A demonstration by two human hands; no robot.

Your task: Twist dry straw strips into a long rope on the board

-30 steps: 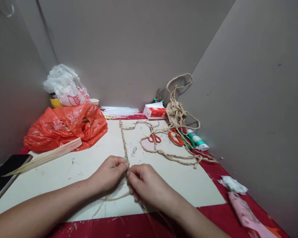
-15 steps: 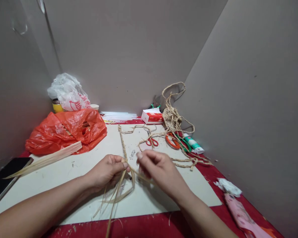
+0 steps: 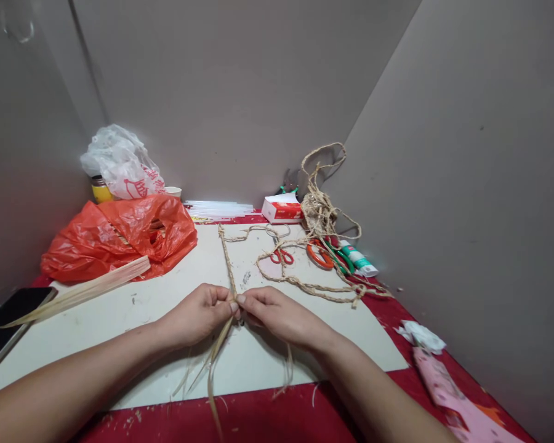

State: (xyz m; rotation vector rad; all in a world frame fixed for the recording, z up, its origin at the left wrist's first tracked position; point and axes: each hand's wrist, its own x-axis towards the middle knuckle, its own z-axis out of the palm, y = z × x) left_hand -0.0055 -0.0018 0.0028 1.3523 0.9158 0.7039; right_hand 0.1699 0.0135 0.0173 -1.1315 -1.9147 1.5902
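Observation:
A thin braided cord [image 3: 228, 261] runs from the back of the white board down to my hands. My left hand [image 3: 207, 312] pinches its near end, with loose pale fibre strips [image 3: 219, 346] hanging below toward the board's front edge. Close against it, thumb beside thumb, my right hand [image 3: 263, 311] has its fingers closed on the strands at the same spot. A thin strand [image 3: 289, 363] hangs below my right hand. The exact crossing of the strands is hidden by my fingertips.
An orange-red plastic bag [image 3: 120, 237], a dry husk strip [image 3: 87, 290] and a phone [image 3: 16, 320] lie left. Tangled rope [image 3: 321, 212], red-handled scissors [image 3: 281, 256], a small box [image 3: 282, 209] and a tube [image 3: 359, 258] sit right of centre. Grey walls [image 3: 240, 92] enclose the table.
My right hand has moved left and down to meet my left hand, its fingers now closed on the strands. The looped strip below my hands no longer shows. The view has shifted slightly.

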